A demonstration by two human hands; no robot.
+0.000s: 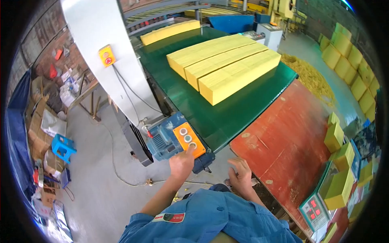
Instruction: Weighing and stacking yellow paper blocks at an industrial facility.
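Observation:
My left hand (181, 163) reaches up to an orange control box (188, 139) with three round buttons; one extended finger touches the lowest button. The box is mounted on a blue motor (164, 137) at the near corner of a green conveyor belt (219, 117). My right hand (240, 175) hovers with fingers loosely apart, holding nothing, just beside the near corner of a red-brown table (283, 141). Three long yellow stacks (225, 65) lie side by side on the belt, well beyond both hands.
A white machine column (101, 48) with a yellow emergency-stop box (107, 55) stands left of the belt. Yellow bundles (338, 162) and a green scale (314, 210) sit at the right. A blue stool (63, 148) and cardboard clutter lie on the grey floor at left.

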